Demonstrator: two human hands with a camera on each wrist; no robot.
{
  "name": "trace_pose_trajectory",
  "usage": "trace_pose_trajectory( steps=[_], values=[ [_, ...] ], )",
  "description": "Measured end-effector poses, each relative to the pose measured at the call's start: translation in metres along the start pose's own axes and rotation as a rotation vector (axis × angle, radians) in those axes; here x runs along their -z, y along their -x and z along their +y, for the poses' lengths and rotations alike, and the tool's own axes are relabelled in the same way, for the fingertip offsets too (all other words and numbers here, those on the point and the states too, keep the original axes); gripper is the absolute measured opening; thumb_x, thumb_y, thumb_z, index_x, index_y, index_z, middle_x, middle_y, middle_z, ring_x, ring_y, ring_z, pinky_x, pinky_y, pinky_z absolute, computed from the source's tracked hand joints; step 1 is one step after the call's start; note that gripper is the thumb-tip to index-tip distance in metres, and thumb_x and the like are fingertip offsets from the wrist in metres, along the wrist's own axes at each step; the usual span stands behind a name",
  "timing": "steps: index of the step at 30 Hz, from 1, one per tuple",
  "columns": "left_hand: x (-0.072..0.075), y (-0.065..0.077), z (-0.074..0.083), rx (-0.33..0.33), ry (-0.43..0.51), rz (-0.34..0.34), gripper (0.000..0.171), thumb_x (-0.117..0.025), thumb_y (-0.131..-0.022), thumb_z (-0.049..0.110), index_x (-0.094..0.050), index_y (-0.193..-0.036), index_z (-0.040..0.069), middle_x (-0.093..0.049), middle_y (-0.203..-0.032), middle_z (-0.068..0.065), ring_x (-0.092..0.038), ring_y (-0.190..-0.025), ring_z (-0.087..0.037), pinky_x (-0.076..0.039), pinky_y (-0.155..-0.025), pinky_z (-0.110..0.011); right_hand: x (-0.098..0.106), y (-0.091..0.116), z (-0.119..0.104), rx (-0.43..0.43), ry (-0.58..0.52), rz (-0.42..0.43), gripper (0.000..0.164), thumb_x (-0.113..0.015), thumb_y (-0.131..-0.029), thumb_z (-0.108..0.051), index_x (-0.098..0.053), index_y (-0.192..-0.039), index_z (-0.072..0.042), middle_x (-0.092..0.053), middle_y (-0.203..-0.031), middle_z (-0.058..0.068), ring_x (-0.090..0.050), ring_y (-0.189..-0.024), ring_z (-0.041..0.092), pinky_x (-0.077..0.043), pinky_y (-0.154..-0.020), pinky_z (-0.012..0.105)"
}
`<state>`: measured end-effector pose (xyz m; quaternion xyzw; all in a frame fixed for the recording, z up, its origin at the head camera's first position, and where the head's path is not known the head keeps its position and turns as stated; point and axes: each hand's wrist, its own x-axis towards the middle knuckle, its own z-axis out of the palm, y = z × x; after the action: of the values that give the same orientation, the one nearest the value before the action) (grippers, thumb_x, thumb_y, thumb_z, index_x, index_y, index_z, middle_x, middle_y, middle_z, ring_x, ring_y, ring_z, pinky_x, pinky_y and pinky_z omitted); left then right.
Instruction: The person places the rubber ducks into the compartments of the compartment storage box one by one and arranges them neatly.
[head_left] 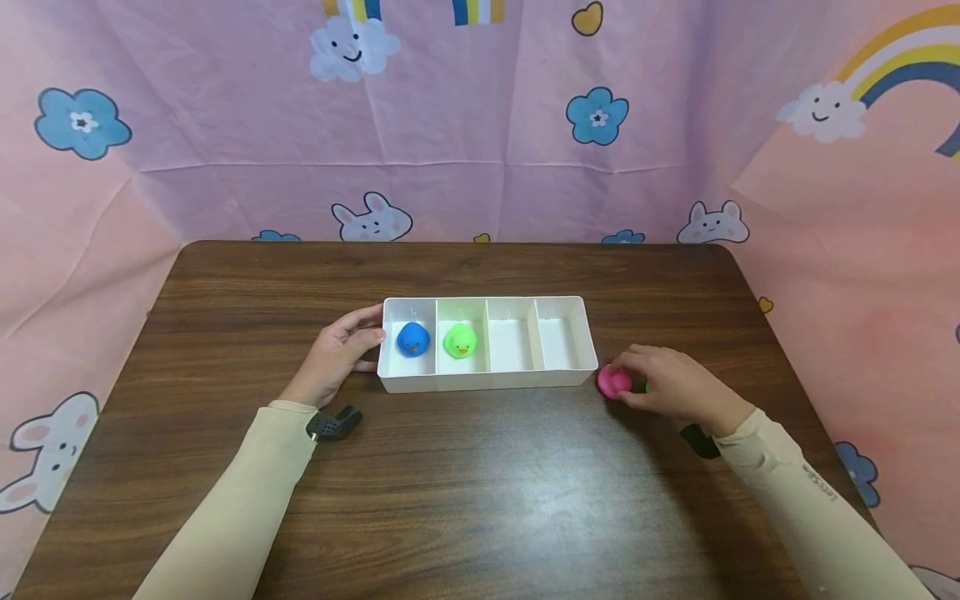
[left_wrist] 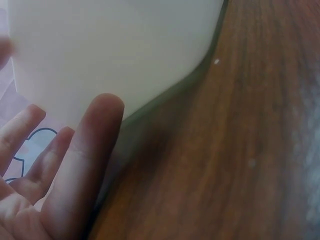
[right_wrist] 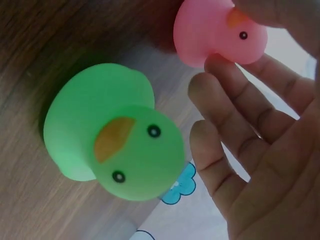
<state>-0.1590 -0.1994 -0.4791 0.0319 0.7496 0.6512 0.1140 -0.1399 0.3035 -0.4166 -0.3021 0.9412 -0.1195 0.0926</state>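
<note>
My right grip pinches pink rubber duck just right of compartment tray; left grip, loose-fingered, touches tray's left end. Careless wrist swing could knock adjacent green rubber duck.

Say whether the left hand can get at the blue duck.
Likely yes: the left hand touches the tray, the blue duck sits in the end compartment beside that hand, and nothing covers it.

Pink duck in R grip; wht 4-comp. tray touching L grip.
</note>
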Motion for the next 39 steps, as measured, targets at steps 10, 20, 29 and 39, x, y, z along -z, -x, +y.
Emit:
trace_pose_trajectory(
  steps=[10,20,29,39],
  values=[
    [0.001,-0.001,-0.002,0.002,-0.006,0.009,0.059,-0.064,-0.104,0.037,-0.046,-0.156,0.016,-0.051,-0.152,-0.015,-0.063,-0.119,-0.022,-0.062,-0.083,-0.033,0.004,0.001,-0.002,-0.057,-0.023,-0.003,0.029,-0.084,-0.085,-0.017,-0.073,-0.11,-0.011,-0.065,-0.095,-0.005,-0.059,-0.077,0.014,-0.051,-0.068,0.031],
    [0.001,-0.002,-0.001,0.014,0.006,0.003,0.06,-0.065,-0.103,0.036,-0.046,-0.156,0.016,-0.051,-0.152,-0.015,-0.062,-0.12,-0.022,-0.062,-0.083,-0.033,0.009,0.001,-0.001,-0.106,-0.033,0.015,0.031,-0.085,-0.086,-0.016,-0.072,-0.112,-0.008,-0.067,-0.095,-0.002,-0.062,-0.079,0.016,-0.056,-0.068,0.032],
    [0.001,-0.001,0.001,0.015,0.003,-0.007,0.059,-0.063,-0.104,0.036,-0.045,-0.157,0.016,-0.05,-0.153,-0.014,-0.059,-0.125,-0.029,-0.062,-0.083,-0.032,0.019,0.001,0.002,-0.118,-0.043,0.086,0.028,-0.082,-0.088,-0.015,-0.072,-0.113,-0.005,-0.069,-0.094,0.0,-0.066,-0.082,0.017,-0.058,-0.07,0.037],
    [0.001,0.0,0.002,0.027,0.003,0.002,0.059,-0.063,-0.104,0.035,-0.045,-0.157,0.016,-0.05,-0.152,-0.014,-0.058,-0.125,-0.031,-0.062,-0.083,-0.032,0.028,-0.001,0.004,-0.102,-0.036,0.193,0.025,-0.08,-0.089,-0.012,-0.071,-0.111,-0.004,-0.067,-0.093,0.001,-0.068,-0.079,0.02,-0.056,-0.066,0.036]
  ],
)
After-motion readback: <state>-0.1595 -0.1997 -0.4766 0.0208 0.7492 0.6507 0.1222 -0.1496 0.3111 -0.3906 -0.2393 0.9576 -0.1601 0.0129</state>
